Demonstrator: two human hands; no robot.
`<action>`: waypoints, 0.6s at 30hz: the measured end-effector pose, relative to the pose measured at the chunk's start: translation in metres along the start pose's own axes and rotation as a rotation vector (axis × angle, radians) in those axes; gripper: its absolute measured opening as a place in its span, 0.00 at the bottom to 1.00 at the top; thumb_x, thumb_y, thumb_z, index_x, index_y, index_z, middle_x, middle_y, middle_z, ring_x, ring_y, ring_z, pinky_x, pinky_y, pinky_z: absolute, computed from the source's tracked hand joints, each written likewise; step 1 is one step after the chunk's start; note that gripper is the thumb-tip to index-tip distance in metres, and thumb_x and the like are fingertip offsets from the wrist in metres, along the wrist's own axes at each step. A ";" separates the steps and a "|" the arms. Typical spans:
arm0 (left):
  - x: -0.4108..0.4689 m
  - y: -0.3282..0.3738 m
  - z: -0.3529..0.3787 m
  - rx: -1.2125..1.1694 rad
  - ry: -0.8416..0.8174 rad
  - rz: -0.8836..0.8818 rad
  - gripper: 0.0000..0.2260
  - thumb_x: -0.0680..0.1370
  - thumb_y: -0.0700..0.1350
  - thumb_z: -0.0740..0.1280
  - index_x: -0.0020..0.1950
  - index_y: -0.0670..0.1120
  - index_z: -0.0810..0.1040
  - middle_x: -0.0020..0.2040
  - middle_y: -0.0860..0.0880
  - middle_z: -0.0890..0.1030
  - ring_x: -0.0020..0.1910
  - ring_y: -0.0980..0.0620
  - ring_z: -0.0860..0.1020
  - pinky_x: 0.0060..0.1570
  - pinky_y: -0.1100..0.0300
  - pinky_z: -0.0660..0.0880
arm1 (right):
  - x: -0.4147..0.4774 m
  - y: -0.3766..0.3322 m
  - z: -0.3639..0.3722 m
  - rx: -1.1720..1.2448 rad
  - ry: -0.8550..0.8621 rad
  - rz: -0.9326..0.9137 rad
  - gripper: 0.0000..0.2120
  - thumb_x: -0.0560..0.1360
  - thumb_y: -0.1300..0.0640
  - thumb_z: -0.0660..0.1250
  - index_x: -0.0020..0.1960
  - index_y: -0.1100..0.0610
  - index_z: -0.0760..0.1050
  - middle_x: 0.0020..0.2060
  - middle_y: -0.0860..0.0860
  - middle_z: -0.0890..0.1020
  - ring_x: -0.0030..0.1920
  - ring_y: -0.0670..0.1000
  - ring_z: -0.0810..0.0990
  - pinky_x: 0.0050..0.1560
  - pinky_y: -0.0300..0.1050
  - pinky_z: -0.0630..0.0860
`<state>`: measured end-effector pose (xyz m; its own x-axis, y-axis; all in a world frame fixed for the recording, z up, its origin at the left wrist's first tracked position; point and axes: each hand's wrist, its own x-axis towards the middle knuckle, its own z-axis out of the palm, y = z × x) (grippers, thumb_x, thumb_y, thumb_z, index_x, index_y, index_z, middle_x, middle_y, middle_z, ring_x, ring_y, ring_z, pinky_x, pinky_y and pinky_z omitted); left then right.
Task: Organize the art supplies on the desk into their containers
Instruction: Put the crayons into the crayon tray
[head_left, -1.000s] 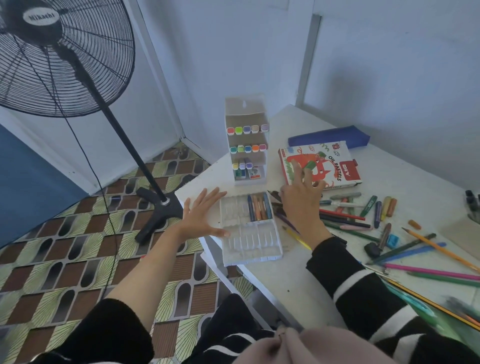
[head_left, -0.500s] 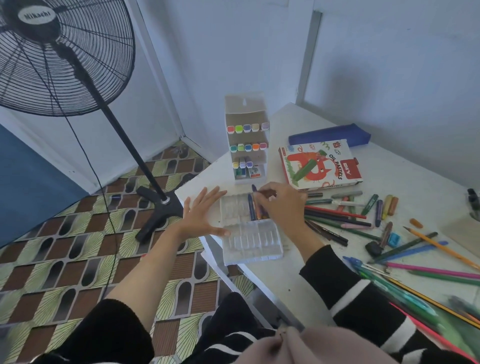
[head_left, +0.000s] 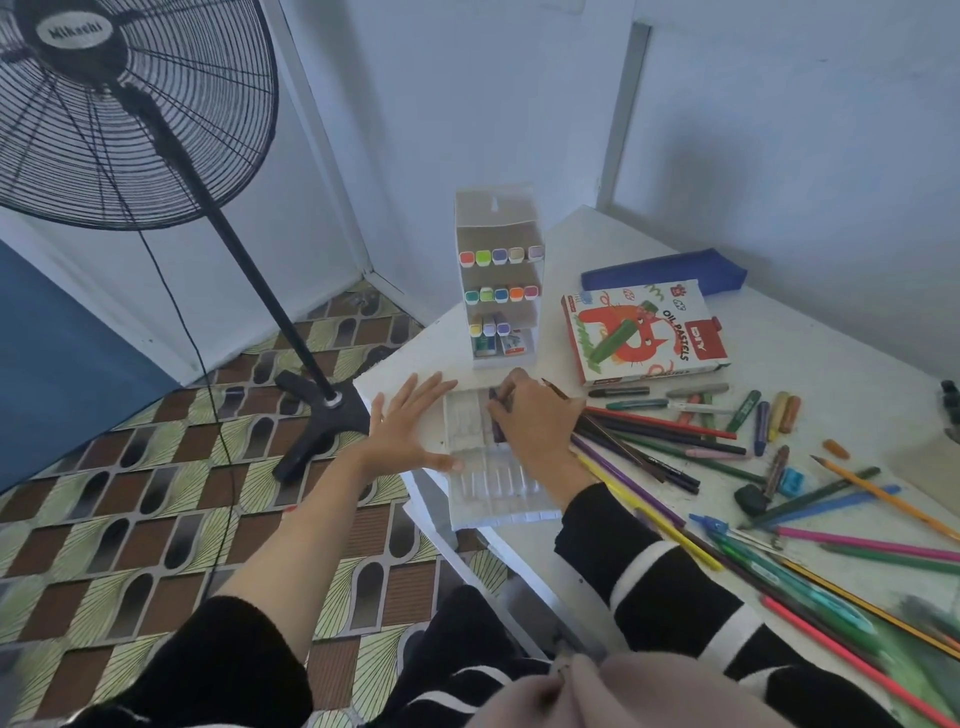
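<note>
Head view: white desk, patterned floor; left grip released beside tray; right grip pinches purple pastel.

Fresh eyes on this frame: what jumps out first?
The big black pedestal fan fills the upper left. At the near corner of the desk, the left hand lies splayed against a white pastel tray while the right hand pinches a purple pastel over it. Loose pencils and crayons litter the desk to the right.
</note>
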<state>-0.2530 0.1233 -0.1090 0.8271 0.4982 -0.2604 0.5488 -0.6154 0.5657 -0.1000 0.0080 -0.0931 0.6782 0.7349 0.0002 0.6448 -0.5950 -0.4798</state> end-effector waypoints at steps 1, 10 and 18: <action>0.000 0.000 0.000 0.000 -0.001 -0.003 0.47 0.61 0.68 0.73 0.71 0.70 0.48 0.73 0.69 0.43 0.73 0.62 0.34 0.68 0.47 0.27 | 0.001 0.001 0.001 0.004 -0.005 0.005 0.08 0.76 0.47 0.64 0.50 0.50 0.71 0.40 0.46 0.80 0.43 0.51 0.78 0.51 0.51 0.58; -0.001 0.001 0.000 -0.018 0.007 0.012 0.50 0.56 0.74 0.67 0.74 0.67 0.49 0.76 0.64 0.44 0.74 0.60 0.35 0.69 0.46 0.28 | -0.002 0.016 -0.016 0.055 0.111 -0.014 0.11 0.74 0.42 0.65 0.48 0.49 0.74 0.41 0.43 0.77 0.39 0.47 0.74 0.52 0.49 0.59; 0.000 0.001 0.002 -0.001 0.028 0.009 0.49 0.58 0.73 0.68 0.74 0.65 0.50 0.77 0.63 0.44 0.75 0.59 0.36 0.69 0.44 0.28 | 0.003 0.095 -0.089 -0.305 0.121 0.279 0.05 0.75 0.47 0.67 0.49 0.44 0.80 0.53 0.49 0.77 0.47 0.53 0.77 0.60 0.57 0.62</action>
<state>-0.2529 0.1217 -0.1098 0.8284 0.5091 -0.2335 0.5410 -0.6196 0.5687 -0.0055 -0.0749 -0.0607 0.8662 0.4993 0.0190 0.4931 -0.8480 -0.1945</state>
